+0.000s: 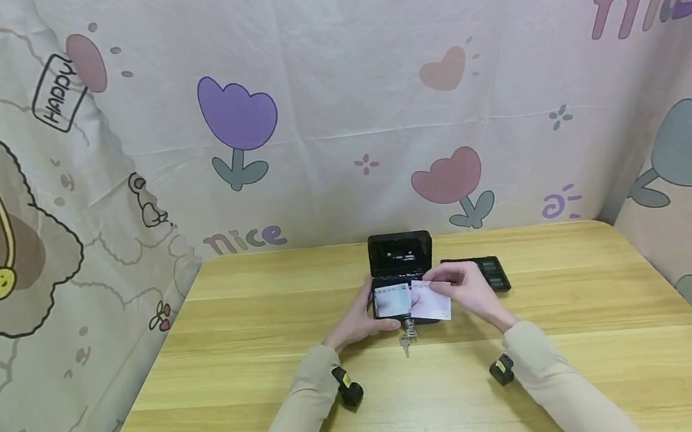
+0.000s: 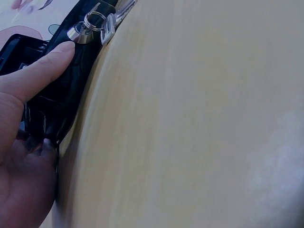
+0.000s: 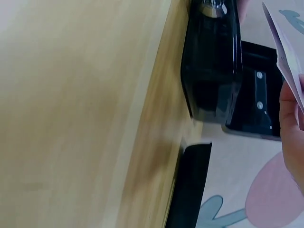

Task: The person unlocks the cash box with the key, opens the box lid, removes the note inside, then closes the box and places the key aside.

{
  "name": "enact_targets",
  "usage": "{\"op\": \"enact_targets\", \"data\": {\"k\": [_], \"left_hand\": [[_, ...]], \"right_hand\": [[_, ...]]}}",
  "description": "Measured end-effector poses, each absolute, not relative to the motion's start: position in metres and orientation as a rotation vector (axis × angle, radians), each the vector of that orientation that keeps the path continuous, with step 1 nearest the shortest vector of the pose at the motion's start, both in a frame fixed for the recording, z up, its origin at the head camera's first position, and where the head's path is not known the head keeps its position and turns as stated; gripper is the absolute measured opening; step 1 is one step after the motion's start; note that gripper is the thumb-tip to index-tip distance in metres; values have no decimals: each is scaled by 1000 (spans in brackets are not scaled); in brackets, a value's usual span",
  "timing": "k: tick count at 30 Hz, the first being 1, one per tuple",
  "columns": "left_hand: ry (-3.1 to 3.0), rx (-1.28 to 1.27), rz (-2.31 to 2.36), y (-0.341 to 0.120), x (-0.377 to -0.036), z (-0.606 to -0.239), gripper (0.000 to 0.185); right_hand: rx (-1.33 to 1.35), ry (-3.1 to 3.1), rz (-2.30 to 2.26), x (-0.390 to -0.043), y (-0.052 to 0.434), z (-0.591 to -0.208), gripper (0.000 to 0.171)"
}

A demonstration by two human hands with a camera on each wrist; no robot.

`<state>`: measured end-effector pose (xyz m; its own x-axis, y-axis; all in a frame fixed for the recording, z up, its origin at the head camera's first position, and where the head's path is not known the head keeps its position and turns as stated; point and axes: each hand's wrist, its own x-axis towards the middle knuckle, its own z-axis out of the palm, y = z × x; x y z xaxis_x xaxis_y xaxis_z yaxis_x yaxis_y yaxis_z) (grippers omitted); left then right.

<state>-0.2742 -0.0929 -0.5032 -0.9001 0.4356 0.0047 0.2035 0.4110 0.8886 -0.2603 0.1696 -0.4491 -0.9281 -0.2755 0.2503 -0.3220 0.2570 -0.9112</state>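
Note:
A small black cash box (image 1: 428, 320) stands on the table with its lid (image 1: 400, 251) raised at the back. My left hand (image 1: 360, 319) grips the box's left side, the thumb lying along the front near the silver lock (image 2: 80, 34). A key (image 1: 405, 344) hangs by a ring from that lock. A pale bluish banknote (image 1: 393, 301) lies in the left part of the box. Above the right part, my right hand (image 1: 465, 289) pinches pale purple banknotes (image 1: 430, 301), tilted and overlapping the box's front edge. In the right wrist view their edges appear layered.
A black compartment tray (image 1: 496, 274) lies right behind the right hand, beside the box. The wooden table (image 1: 240, 312) meets a printed cloth backdrop (image 1: 330, 100) at its far edge. Both wrists wear small black cameras, the left camera (image 1: 349, 390) close over the tabletop.

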Motion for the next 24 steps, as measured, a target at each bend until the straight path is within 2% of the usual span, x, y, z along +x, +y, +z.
{"op": "enact_targets", "data": {"k": [24], "left_hand": [[2466,527,1402,-94,-271,-499,123]], "right_hand": [[447,-2671,1716,-249,230,-467,20]]}}
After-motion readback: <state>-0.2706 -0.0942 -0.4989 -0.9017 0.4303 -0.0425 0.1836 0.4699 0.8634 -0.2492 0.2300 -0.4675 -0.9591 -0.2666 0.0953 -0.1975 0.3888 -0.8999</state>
